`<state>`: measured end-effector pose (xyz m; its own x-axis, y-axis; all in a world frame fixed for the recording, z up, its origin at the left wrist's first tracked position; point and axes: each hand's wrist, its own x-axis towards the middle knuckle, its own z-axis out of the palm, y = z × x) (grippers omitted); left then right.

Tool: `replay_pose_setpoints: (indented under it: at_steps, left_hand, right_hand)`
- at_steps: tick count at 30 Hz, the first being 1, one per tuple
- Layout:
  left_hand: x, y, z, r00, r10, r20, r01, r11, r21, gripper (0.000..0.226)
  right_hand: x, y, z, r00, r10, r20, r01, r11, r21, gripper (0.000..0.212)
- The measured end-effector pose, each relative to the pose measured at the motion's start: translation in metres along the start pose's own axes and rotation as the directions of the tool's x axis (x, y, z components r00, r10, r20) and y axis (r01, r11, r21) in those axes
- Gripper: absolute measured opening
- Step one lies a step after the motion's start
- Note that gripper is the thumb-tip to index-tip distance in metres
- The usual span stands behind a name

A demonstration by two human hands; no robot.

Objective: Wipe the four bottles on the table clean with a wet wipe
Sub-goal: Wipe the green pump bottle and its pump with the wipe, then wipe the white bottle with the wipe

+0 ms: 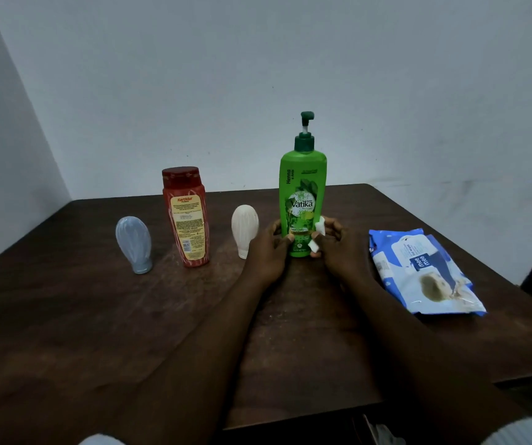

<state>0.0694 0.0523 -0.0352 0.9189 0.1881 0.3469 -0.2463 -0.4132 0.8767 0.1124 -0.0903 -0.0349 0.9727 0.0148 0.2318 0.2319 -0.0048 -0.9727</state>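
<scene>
A tall green pump bottle (303, 191) stands upright at the middle of the dark wooden table (97, 316). My left hand (269, 248) grips its lower left side. My right hand (335, 248) holds a crumpled white wet wipe (317, 234) against the bottle's lower right side. To the left stand a cream bottle (244, 228) on its cap, a red bottle (186, 216) with a yellow back label, and a pale blue bottle (133, 242) on its cap.
A blue pack of wet wipes (418, 273) lies flat on the right part of the table, near its right edge. A grey wall rises just behind the table's far edge.
</scene>
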Motion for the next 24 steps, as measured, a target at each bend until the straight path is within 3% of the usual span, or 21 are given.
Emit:
replay_pose_setpoints:
  at_steps: [5,8,12,14,21,24]
  left_hand:
    - [-0.007,0.007,0.001,1.0,-0.008,-0.011,0.008,1.0,-0.009,0.046]
    - [-0.016,0.014,-0.003,0.994,-0.056,-0.091,0.052,0.998,-0.044,0.058]
    - [-0.034,0.025,-0.023,0.951,0.032,-0.309,-0.011,0.998,0.067,0.016]
    - [-0.043,0.027,-0.036,0.928,0.065,-0.366,-0.034,0.995,0.091,0.013]
    - [-0.053,0.002,-0.061,0.913,-0.159,-0.377,0.262,0.935,0.24,0.04]
    - [-0.046,-0.005,-0.056,0.922,-0.178,-0.344,0.287,0.911,0.296,0.063]
  right_hand:
    - [-0.004,-0.004,-0.002,0.998,-0.05,-0.029,0.048,0.998,-0.043,0.032]
    - [-0.012,-0.013,-0.007,0.979,-0.155,-0.13,0.129,0.973,-0.191,0.033]
    - [-0.024,-0.023,-0.01,0.941,-0.238,-0.24,0.198,0.964,-0.18,0.022]
    - [-0.028,-0.026,-0.008,0.931,-0.284,-0.231,0.251,0.955,-0.161,0.021]
    - [-0.035,-0.021,0.006,0.967,-0.25,-0.054,0.241,0.961,-0.139,0.024]
    - [-0.036,-0.021,0.005,0.97,-0.241,-0.032,0.236,0.964,-0.119,0.024]
